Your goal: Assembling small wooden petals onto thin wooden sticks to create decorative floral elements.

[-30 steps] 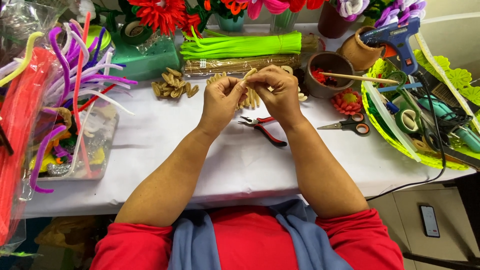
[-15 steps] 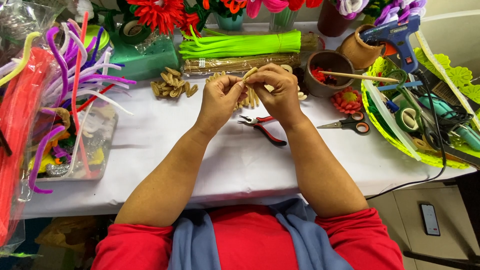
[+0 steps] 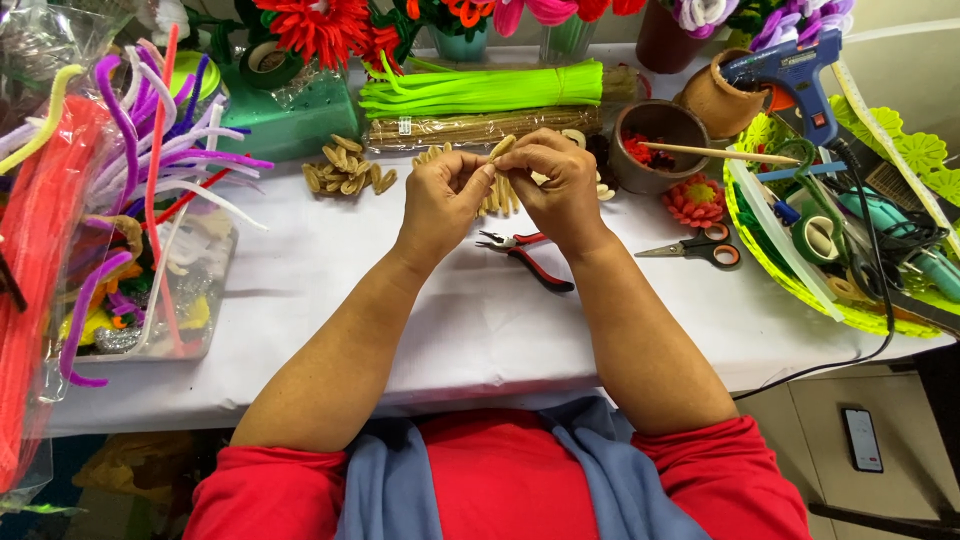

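White table (image 3: 330,300): both hands (image 3: 505,190) pinch a tan pipe cleaner (image 3: 500,148).

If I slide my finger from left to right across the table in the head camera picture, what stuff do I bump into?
Red pipe cleaners → clear tray → pile of tan loops → left hand → right hand → scissors → green basket

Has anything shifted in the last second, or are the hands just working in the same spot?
Almost nothing. The left hand and right hand stay together above the table, pinching the same tan pipe-cleaner piece; nothing was picked up or let go. The red-handled pliers, scissors and tan loop pile lie unmoved.
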